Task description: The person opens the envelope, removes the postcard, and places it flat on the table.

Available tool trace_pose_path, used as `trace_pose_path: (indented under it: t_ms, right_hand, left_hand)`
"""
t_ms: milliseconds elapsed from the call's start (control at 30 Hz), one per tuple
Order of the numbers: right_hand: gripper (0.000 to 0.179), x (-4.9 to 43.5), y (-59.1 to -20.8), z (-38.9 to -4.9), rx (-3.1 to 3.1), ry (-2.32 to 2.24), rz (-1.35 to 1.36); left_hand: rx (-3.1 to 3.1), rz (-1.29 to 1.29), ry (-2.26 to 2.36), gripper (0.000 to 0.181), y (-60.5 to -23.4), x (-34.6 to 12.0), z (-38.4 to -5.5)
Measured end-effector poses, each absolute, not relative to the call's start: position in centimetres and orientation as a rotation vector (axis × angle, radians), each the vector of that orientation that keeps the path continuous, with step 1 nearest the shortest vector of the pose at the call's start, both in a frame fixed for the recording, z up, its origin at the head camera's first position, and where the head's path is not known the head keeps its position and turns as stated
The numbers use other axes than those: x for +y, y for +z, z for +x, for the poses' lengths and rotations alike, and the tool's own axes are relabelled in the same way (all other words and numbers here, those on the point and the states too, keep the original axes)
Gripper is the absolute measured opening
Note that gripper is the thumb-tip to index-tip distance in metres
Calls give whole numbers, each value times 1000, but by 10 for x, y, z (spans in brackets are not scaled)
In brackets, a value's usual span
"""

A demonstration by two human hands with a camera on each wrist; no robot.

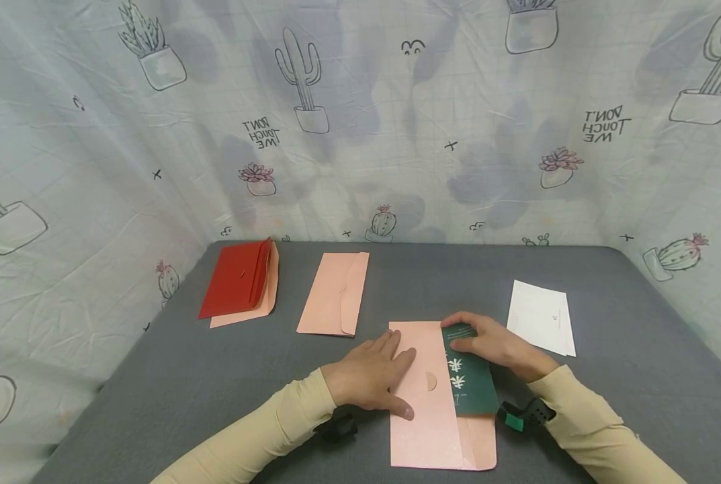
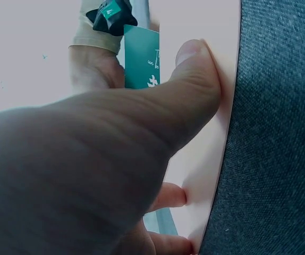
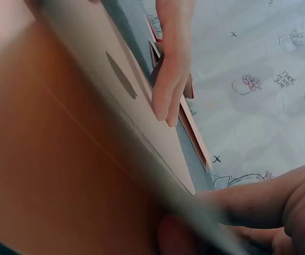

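A: Left hand?

B: Left hand (image 1: 370,373) has its fingers spread, resting on a pale pink rectangular paper envelope (image 1: 420,440), thumb nearest the person.

A: Right hand?

B: Right hand (image 1: 494,341) pinches a white-lettered dark green rectangular card (image 1: 480,386) near its far end. Thumb on the face, fingers at the far edge.

A: Card in or out of that envelope?

B: Partly in. It sits right of the left hand; its left side goes under the envelope's front panel, the rest shows over the pink flap (image 1: 480,447).

A: Around the hands?

B: Beyond the left hand and to its left, a second pink paper envelope (image 1: 328,296). Farther left, a bright red paper envelope (image 1: 232,279) over another pink paper piece (image 1: 269,294). Just beyond the right hand, to its right, overlapping white rectangular paper sheets (image 1: 538,316).

A: Surface, background?

B: Dark grey desk (image 1: 433,282) under both hands; pale cactus-print cloth (image 1: 366,81) hangs well beyond them. Black wrist device (image 1: 539,409) just below the right hand.
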State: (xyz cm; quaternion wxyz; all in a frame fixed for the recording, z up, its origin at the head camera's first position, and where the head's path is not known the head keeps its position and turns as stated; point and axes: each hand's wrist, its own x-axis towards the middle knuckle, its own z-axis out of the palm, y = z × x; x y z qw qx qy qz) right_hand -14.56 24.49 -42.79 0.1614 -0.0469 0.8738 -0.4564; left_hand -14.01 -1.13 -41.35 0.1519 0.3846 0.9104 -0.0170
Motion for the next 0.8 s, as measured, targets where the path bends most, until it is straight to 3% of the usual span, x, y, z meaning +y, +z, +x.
trace_pose_path:
  t_ms: [200, 800]
  right_hand:
    - [50, 247, -424, -146, 2491, -1273, -106]
    - [47, 250, -425, -148, 2440, -1334, -80]
  left_hand:
    - [2616, 1095, -41, 100, -414, -11, -140]
    - [2614, 1098, -34, 100, -414, -12, -140]
